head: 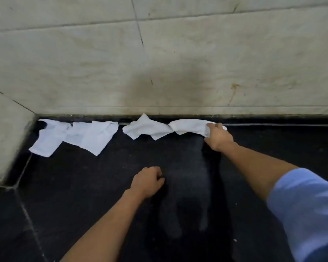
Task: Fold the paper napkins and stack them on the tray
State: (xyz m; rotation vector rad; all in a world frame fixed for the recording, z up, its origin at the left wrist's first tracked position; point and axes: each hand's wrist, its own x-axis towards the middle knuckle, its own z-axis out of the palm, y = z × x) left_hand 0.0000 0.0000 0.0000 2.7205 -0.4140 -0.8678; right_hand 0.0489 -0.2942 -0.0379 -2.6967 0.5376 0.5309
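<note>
Several white paper napkins lie in a row along the back of a black counter (pixel 102 186). My right hand (pixel 217 136) grips the rightmost napkin (pixel 189 125) at its right end. To its left lies a crumpled napkin (pixel 146 127). Farther left, two or three flatter napkins (pixel 95 137) overlap, and one (pixel 47 138) reaches the left corner. My left hand (pixel 147 181) hovers over the counter in front of the row, fingers curled, holding nothing. No tray is in view.
A pale stone wall (pixel 159 63) rises right behind the napkins, and a side wall (pixel 6 138) closes the left corner. A seam (pixel 27 214) runs across the dark counter at the left.
</note>
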